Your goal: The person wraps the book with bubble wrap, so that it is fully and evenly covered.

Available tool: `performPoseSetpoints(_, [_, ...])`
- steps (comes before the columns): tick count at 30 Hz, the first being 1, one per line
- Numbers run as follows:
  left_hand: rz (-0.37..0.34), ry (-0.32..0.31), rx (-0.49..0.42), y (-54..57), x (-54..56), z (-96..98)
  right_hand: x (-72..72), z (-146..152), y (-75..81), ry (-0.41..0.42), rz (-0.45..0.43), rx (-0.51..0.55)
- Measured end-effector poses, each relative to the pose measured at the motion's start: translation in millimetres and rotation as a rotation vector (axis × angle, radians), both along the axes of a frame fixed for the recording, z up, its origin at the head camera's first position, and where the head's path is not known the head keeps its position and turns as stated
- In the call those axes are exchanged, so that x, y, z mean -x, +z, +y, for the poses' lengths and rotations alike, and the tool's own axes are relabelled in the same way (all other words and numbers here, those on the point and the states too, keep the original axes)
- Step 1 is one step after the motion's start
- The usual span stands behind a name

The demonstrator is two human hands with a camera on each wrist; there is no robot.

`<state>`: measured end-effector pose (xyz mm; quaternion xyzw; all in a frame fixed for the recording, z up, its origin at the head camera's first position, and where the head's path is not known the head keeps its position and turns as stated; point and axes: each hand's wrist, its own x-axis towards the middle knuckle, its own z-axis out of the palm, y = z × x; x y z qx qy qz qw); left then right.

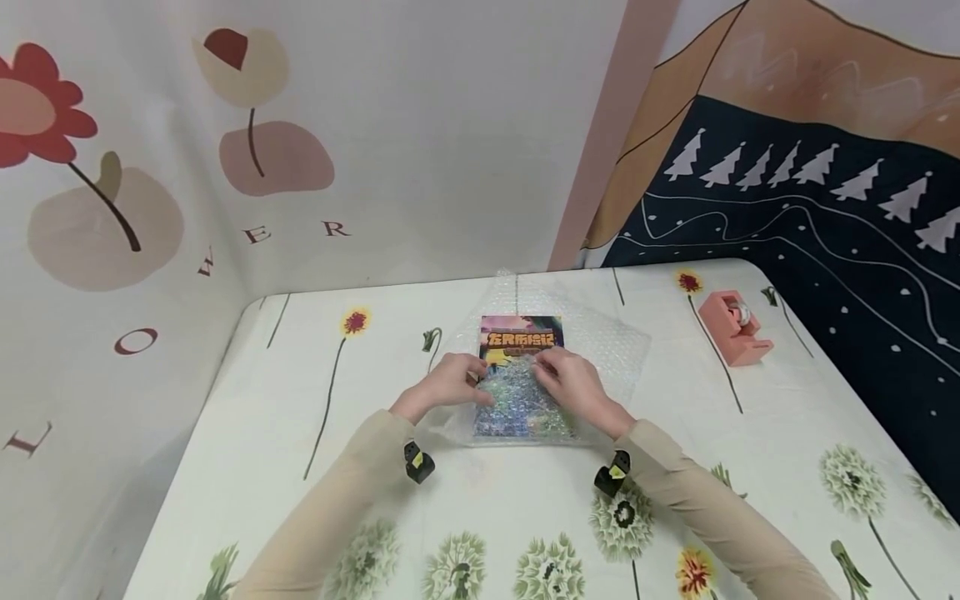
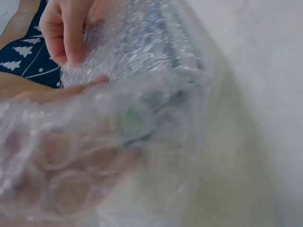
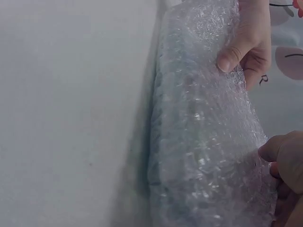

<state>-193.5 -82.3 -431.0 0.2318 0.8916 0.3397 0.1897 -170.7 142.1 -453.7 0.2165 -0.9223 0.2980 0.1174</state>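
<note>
A book (image 1: 521,327) with a colourful cover lies on the table, its title showing at the far end. Bubble wrap (image 1: 611,350) spreads under it, and a folded-up flap covers the book's near part. My left hand (image 1: 452,380) pinches the flap's edge on the left, thumb on top. On the right, my right hand (image 1: 576,382) pinches the same edge between thumb and fingers. In the left wrist view, loose bubble wrap (image 2: 61,175) veils much of the left hand. The wrapped near edge (image 3: 165,118) looks thick and rounded in the right wrist view.
A pink tape dispenser (image 1: 727,337) with a roll of clear tape stands at the back right of the table. The flower-print tablecloth (image 1: 247,450) reaches a printed curtain (image 1: 450,167) behind and a dark tree-patterned cloth (image 1: 825,242) at the right.
</note>
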Motion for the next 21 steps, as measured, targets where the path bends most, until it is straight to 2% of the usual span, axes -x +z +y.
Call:
performPoseSetpoints(7, [0.165,0.047,0.022,-6.2,-2.0,5.4,4.5,-2,-8.1,-0.006,-0.065,0.050])
performPoseSetpoints(13, [0.231,0.076,0.063,-9.5,-3.4,9.9,8.5,-1,-13.7,-0.035,-0.142,0.093])
performPoseSetpoints(21, [0.271,0.082,0.084,-11.8,-5.0,12.8,9.3,4,-9.4,-0.045,-0.049,-0.006])
